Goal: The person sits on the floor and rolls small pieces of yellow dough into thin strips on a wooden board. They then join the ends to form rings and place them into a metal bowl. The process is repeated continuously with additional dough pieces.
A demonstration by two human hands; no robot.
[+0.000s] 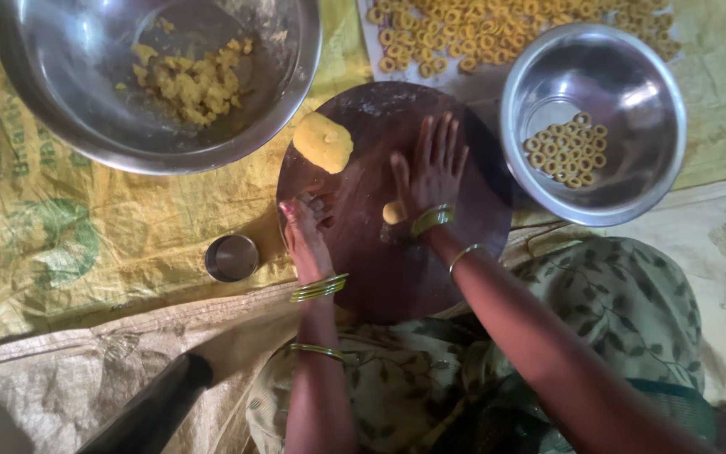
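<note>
On round board (397, 269), right hand (430, 172) fingers spread flat, dough roll (393, 212) mostly hidden beneath, left hand (304, 231) fingers curled at board edge

This looks like a home cooking spot set up on the floor rather than a fitted kitchen. Yellow woven sacks (86, 227) are spread over the ground as a work surface, with a round dark wooden board (397, 269) laid on them. Steel bowls (60, 101) stand around it, holding dough and small dough rings (566, 151), and more rings (497, 29) dry on a sheet.
</note>
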